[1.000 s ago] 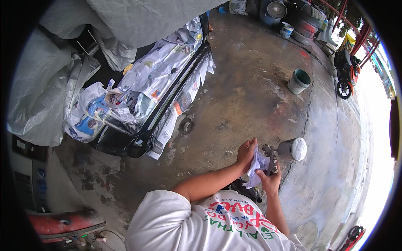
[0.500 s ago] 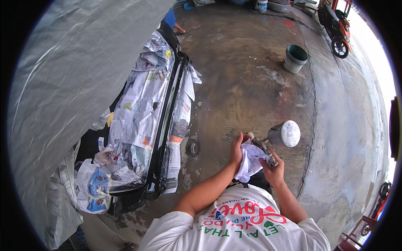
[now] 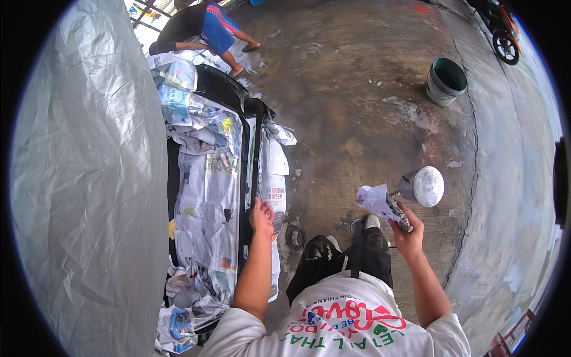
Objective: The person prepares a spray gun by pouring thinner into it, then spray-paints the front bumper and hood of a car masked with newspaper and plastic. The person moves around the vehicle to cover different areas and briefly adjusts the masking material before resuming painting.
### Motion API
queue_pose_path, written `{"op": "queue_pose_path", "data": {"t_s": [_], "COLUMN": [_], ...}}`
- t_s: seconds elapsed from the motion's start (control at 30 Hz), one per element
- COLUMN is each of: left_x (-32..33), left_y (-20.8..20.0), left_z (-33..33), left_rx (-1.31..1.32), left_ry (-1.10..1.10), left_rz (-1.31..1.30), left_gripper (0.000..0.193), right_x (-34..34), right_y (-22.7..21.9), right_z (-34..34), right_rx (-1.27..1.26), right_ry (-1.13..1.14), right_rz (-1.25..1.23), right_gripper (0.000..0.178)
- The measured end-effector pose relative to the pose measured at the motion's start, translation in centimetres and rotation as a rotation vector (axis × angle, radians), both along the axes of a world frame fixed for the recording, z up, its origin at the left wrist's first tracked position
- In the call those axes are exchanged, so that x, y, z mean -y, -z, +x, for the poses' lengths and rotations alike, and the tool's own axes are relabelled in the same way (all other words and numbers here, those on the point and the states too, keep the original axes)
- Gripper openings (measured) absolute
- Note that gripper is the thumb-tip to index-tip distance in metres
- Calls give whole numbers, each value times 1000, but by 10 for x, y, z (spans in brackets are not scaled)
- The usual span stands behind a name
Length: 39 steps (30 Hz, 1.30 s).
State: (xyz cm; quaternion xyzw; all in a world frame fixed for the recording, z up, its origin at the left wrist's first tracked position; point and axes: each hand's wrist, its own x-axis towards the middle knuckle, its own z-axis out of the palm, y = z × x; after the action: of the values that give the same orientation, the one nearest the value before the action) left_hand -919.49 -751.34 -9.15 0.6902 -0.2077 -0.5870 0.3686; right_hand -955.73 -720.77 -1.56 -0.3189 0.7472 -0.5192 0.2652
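Observation:
My right hand (image 3: 409,229) is closed around a metal spray gun (image 3: 397,211) with a round, white-topped paint cup (image 3: 429,186) at its far right side. A crumpled white cloth or sheet of paper (image 3: 375,199) hangs at the gun's left; I cannot tell how it is held there. My left hand (image 3: 262,217) is held out to the left, palm partly up, fingers loosely bent and apart with nothing visible in them. It is over the black frame (image 3: 253,154) of a vehicle opening, whose inside is covered with newspaper (image 3: 205,184). Whether it touches the frame is unclear.
Grey plastic sheeting (image 3: 101,178) hangs on the left. A bucket with a dark green inside (image 3: 446,82) stands on the stained concrete floor (image 3: 351,119). Another person (image 3: 214,35) bends over at the far left. A motorbike (image 3: 505,38) is at the far right.
My left hand has let go of the white cloth or paper and moved left to the newspaper-lined frame. The spray gun stays in my right hand. The view has shifted left, showing more of the other person.

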Motion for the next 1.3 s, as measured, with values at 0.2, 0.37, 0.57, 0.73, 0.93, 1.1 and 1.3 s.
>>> {"op": "queue_pose_path", "data": {"t_s": [0.2,0.37,0.57,0.73,0.93,1.1,1.3], "left_x": [214,397,496,516,521,513,522], "left_y": [-28,-66,-63,-52,-48,-50,-50], "left_z": [-14,-61,-99,-65,-57,-40,-53], "left_rx": [151,383,839,900,819,1226,983], "left_ry": [-104,-261,-367,-319,-192,-100,-400], "left_rz": [-189,-463,-569,-663,-844,-793,-804], "left_gripper": [45,48,45,41,28,21,25], "right_x": [72,139,211,251,273,284,267], "right_y": [39,56,44,38,40,39,53], "right_z": [-28,-25,-9,-10,-46,-75,-85], "right_rx": [99,144,219,218,251,210,327], "right_ry": [148,235,343,314,261,265,330], "right_rz": [88,165,247,222,203,197,207], "right_gripper": [51,50,49,47,47,45,45]}}
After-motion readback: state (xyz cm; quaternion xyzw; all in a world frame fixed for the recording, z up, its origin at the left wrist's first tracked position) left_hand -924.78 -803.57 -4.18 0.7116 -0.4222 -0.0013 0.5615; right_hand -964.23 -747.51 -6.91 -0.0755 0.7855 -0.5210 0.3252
